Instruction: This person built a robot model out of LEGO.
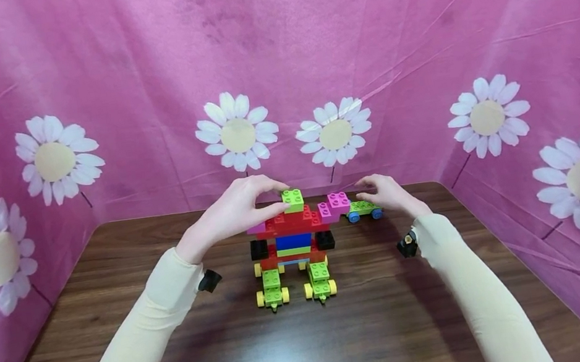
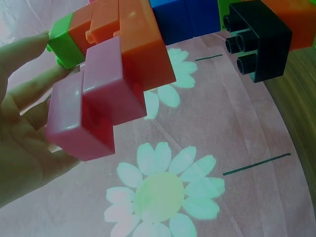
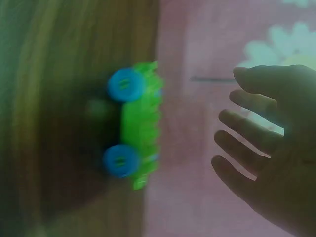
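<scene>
A toy-brick figure [image 1: 289, 223] stands upright on the table, its body red and blue with pink arm bricks [image 1: 337, 200] and black side bricks [image 1: 325, 239]. My left hand [image 1: 240, 210] pinches the lime green brick [image 1: 293, 200] on top of it between thumb and fingers; the left wrist view shows this green brick [image 2: 68, 42] against the orange-looking ones. Beyond the figure's right arm sits a green wheeled base with blue wheels [image 3: 140, 121]. Close by it, apart in the right wrist view, my right hand [image 3: 276, 128] has its fingers loosely spread and holds nothing.
Under the figure are lime green wheeled feet [image 1: 272, 289] with yellow wheels. The brown wooden table [image 1: 226, 353] ends at a pink cloth [image 1: 273, 71] printed with white daisies, which hangs behind and along both sides.
</scene>
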Demonstrator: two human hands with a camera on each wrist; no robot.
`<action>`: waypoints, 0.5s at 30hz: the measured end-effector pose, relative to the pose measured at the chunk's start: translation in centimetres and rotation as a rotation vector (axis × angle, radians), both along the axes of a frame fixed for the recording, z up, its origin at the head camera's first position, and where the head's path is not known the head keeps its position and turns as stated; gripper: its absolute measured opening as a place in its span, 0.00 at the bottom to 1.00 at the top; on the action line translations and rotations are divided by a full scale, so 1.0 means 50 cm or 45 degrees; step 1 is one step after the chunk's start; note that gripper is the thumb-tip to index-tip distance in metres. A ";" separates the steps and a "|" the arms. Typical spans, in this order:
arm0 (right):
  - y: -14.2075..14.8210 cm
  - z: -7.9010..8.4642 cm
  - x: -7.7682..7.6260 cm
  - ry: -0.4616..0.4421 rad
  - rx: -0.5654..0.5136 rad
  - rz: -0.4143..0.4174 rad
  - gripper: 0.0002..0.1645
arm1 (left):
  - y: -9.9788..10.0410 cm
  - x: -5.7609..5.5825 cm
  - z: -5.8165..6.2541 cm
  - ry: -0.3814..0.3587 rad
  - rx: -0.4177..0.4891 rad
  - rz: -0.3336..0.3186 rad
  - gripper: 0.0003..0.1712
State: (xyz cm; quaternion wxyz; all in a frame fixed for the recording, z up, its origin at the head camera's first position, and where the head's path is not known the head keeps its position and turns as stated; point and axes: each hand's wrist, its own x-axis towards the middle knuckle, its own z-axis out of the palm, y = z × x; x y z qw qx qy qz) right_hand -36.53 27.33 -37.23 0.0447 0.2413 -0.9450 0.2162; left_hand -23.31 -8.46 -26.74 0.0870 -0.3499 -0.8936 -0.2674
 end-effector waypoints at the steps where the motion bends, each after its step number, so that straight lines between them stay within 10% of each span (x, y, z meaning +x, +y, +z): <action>1: 0.004 -0.011 -0.004 -0.015 0.005 -0.012 0.22 | -0.002 0.002 0.000 0.003 0.003 -0.004 0.21; 15: 0.013 -0.091 -0.028 -0.081 0.156 -0.065 0.24 | -0.050 0.020 -0.009 -0.048 0.035 0.057 0.24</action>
